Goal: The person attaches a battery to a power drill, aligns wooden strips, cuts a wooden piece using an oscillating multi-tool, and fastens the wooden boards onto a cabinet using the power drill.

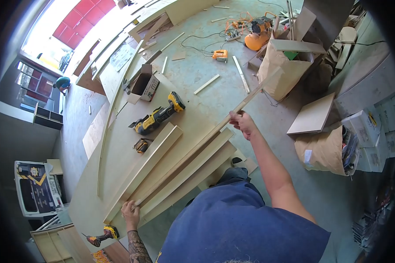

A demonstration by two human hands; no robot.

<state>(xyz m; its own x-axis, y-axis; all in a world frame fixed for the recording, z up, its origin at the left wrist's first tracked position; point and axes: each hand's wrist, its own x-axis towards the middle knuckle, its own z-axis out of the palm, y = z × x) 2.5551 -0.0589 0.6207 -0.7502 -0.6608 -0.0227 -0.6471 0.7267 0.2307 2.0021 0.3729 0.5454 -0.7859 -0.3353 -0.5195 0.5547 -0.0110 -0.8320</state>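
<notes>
A long thin wooden strip (193,152) runs slantwise in front of my body. Its upper part is in my right hand (245,125), fingers closed around it, and the far end sticks out past that hand. At the lower end, my left hand (130,213) has its fingers closed on the strip's tip. Below the strip lie pale plywood boards with raised edges (151,168), resting on a large sheet-topped table (90,193). A yellow and black cordless power tool (156,118) lies beyond the boards, with a loose battery (141,145) close by.
A cordless drill (103,235) lies at lower left. An open cardboard box (147,85) and a hammer (126,85) sit farther up the table. On the floor are an orange jigsaw (220,55), a compressor (255,40), cables and wood offcuts. Scrap-filled paper sacks (285,70) stand right. Another person (62,83) bends far left.
</notes>
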